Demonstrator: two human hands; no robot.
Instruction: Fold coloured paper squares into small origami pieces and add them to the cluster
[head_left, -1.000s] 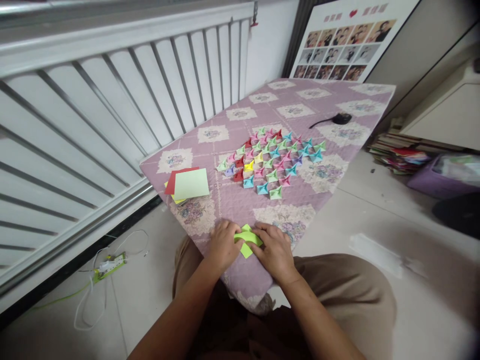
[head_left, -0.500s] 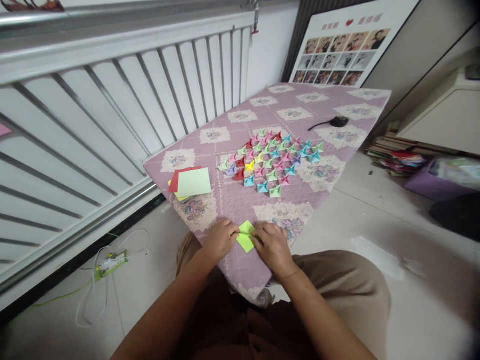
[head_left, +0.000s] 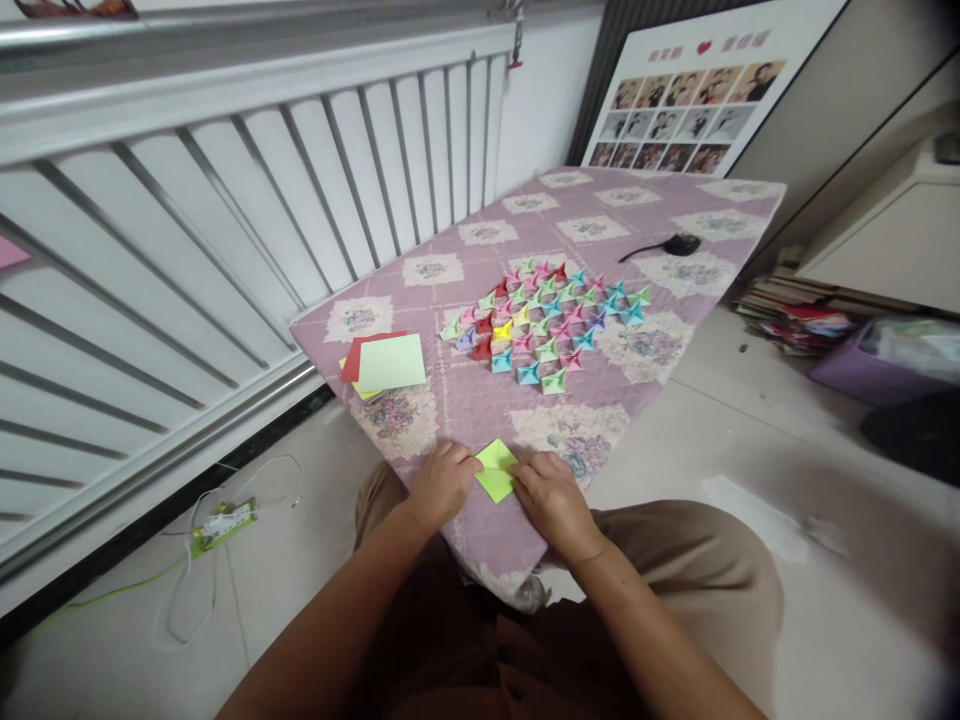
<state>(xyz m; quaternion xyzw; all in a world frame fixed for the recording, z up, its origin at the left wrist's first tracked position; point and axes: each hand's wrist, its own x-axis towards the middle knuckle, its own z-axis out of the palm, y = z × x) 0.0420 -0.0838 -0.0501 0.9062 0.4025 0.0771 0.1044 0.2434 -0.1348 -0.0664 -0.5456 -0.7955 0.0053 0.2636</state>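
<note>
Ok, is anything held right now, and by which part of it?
The lime-green folded paper: the left hand is at its left corner, the right hand at its right. Whether either grip pinches or only presses, I can't tell.

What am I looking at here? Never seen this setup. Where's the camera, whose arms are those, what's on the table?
There's no machine: it's a person working bare-handed. One camera, worn on their head, looks forward and down, so both forearms enter from the bottom.

The left hand and right hand have their fingertips at opposite corners of a lime-green paper lying on the patterned tablecloth. Whether they pinch it or just press is hard to tell.

Beyond it sits a cluster of small folded paper pieces in several colours. To their left is a pile of flat sheets, pale green on top, with red and yellow showing beneath. Farther back, to the right, lies a black object with a cord.
</note>
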